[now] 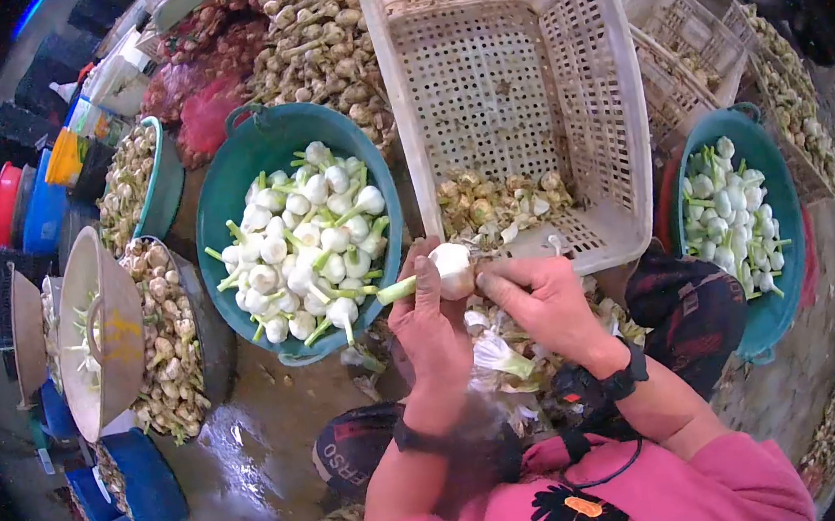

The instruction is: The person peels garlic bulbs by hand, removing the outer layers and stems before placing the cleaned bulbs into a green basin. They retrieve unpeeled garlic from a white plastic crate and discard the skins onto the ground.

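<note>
My left hand is closed around a white garlic bulb, its thumb along the pale green stem that points left. The fingers of my right hand are closed at the bulb's root end; whether a small tool is between them is hidden. Just beyond both hands stands a white plastic crate with small yellowish garlic bulbs at its near end. To the left, a green tub holds many clean white bulbs. Loose peelings and leaves lie below my hands, between my knees.
A second green tub of white bulbs stands at the right. Unpeeled garlic is heaped behind the left tub, beside red net sacks. A tilted pale basin, more garlic and blue containers are on the far left.
</note>
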`<state>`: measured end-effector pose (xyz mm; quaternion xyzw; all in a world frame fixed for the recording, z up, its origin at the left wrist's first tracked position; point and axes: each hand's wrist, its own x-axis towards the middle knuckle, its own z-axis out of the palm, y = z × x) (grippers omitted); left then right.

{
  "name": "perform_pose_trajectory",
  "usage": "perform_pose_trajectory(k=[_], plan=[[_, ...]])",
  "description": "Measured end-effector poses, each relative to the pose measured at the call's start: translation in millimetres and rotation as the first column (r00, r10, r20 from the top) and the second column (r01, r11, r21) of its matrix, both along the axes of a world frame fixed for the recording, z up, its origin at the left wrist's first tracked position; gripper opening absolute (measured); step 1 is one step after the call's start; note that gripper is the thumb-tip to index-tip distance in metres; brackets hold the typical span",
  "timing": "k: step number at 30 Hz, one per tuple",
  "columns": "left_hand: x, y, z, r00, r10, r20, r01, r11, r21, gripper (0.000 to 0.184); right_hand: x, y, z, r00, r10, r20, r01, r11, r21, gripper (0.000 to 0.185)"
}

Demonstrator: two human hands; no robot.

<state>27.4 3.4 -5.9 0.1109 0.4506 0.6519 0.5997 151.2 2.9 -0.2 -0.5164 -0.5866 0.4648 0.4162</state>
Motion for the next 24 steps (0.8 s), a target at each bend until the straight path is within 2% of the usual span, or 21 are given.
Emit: perform_pose_trajectory(k=[1, 4, 5, 6, 11, 15, 17, 21, 23, 24], plan=[[2, -2, 2, 0.999, -0.009, -0.051, 0.010, 1.000, 0.018, 0.037, -2, -1, 0, 0.999, -0.013, 0.044, 0.010, 0.998, 0.061, 0.017], [6, -5, 0, 0.979, -0.014, -0.203, 0.032, 0.996, 0.086, 0.039, -8, 0, 3, 0.932, 0.002, 0.362, -0.051, 0.991, 0.126, 0.018], [6, -4, -5, 0.968, 0.003, -0.250, 0.027, 0.993, 0.117, 0.039, -12, 1, 0, 0.954, -0.070, 0.291, 0.012, 0.981, 0.196, 0.022], [6, -5, -8, 0.955, 0.027, -0.296, 0.018, 0.989, 0.148, 0.039, -13, 0, -2, 0.947, -0.073, 0.312, 0.004, 0.977, 0.215, 0.022], [3, -8, -8, 0.950, 0.000, -0.313, 0.021, 0.998, 0.062, 0.030, -10, 1, -6, 0.888, -0.040, 0.458, -0.122, 0.940, 0.319, 0.023], [3, -5, -6, 0.930, 0.001, -0.367, 0.016, 0.999, 0.044, 0.031, -14, 2, -13, 0.900, -0.067, 0.431, -0.085, 0.942, 0.324, 0.023], [2, -3, -3, 0.951, -0.015, -0.309, 0.016, 1.000, 0.000, 0.031, -15, 4, -19, 0.904, -0.106, 0.414, -0.041, 0.943, 0.330, 0.023], [-2, -4, -9, 0.971, -0.085, -0.222, 0.086, 0.996, -0.002, 0.030, -7, 12, -31, 0.959, -0.174, 0.222, 0.143, 0.979, 0.146, 0.022], [-4, -5, -11, 0.994, -0.081, -0.074, 0.081, 0.997, -0.003, 0.030, 2, 19, -44, 0.949, -0.257, 0.182, 0.252, 0.966, 0.052, 0.022], [-6, -5, -12, 0.997, -0.078, -0.001, 0.078, 0.997, -0.002, 0.030, 7, 19, -42, 0.963, -0.229, 0.145, 0.232, 0.973, -0.009, 0.021]])
